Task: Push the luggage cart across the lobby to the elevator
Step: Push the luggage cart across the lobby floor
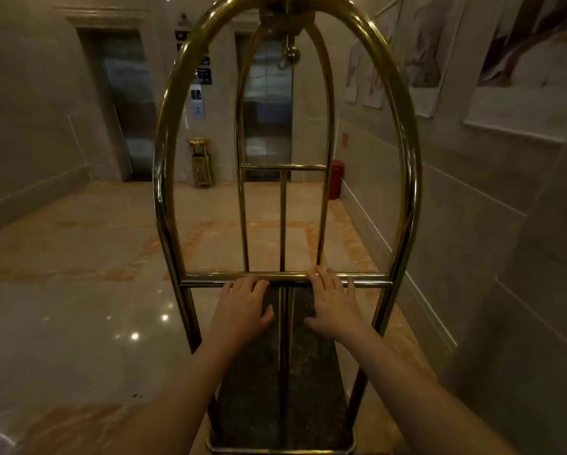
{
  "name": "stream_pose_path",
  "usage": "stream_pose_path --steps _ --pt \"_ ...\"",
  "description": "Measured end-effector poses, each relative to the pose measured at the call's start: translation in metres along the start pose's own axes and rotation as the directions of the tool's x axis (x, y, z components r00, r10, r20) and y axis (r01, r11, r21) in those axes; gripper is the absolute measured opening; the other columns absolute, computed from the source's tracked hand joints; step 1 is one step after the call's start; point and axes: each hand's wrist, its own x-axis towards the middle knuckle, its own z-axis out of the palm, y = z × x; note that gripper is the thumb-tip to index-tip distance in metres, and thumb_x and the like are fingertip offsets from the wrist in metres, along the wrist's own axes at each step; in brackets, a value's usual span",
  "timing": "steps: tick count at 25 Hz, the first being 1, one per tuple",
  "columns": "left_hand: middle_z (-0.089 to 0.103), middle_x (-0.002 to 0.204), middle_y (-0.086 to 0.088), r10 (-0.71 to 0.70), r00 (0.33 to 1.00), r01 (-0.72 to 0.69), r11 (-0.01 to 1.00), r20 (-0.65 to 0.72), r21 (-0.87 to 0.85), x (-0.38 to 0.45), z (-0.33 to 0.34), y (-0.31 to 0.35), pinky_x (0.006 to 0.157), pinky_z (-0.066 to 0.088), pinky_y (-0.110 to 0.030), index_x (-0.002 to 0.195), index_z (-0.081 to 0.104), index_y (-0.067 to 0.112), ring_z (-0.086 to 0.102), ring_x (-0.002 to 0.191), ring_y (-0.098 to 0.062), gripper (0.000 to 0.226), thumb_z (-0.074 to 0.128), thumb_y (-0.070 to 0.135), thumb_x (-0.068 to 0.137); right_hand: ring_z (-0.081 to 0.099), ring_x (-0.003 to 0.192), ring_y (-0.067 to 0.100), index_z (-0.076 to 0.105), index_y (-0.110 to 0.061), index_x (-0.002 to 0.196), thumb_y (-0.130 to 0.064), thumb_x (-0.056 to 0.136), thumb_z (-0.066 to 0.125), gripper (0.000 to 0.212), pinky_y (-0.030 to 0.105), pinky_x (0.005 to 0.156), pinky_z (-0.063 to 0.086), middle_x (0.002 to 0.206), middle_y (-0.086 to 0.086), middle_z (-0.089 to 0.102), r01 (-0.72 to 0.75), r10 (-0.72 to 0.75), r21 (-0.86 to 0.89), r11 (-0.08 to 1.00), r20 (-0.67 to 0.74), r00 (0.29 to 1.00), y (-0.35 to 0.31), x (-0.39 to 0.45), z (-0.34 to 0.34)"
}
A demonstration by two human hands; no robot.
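Brass tubes, shiny and gold, make the tall arched luggage cart [164,178], seen from the head camera. It stands on the glossy pale stone floor [78,290], close to the right wall. Its dark flat carpeted deck [311,372] has nothing on it. A gold crossbar [206,280] runs across the near end of the cart.

The left hand [242,307] lies on the crossbar left of the middle post, fingers curled over the top of it. The right hand [333,302] lies on the bar just right of the post, fingers spread flat over it. Neither thumb is wrapped around.

Two grey metal elevator doors [128,103] are shut in the far wall. Between them stands a small gold bin stand [200,162]; what is inside is too far away to see. A red can [336,179] sits by the right wall. White framed pictures [525,77] hang there.
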Motion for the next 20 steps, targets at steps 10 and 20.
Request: stream_pose_path --steps 10,20 --pt "0.055 0.120 -0.002 0.005 0.999 -0.004 1.000 -0.042 0.021 0.008 0.012 -0.009 0.102 0.037 -0.048 0.125 0.047 0.025 0.047 0.114 -0.021 0.049 0.055 0.044 0.081 -0.007 0.148 0.023 0.000 -0.020 0.154 -0.044 0.082 0.072 0.104 0.056 0.114 -0.006 0.164 0.003 0.001 0.016 -0.016 -0.026 1.000 0.012 1.000 0.007 0.013 0.003" --pt "0.047 0.132 -0.003 0.008 0.997 -0.009 1.000 0.074 0.008 0.054 0.025 -0.016 0.107 0.028 -0.050 0.132 0.042 0.022 0.038 0.124 -0.021 0.056 0.060 0.042 0.083 -0.002 0.148 0.026 0.004 -0.018 0.154 -0.036 0.084 0.072 0.099 0.057 0.116 -0.002 0.164 0.005 0.007 0.030 -0.030 0.001 1.000 0.112 0.993 0.021 0.051 0.007"
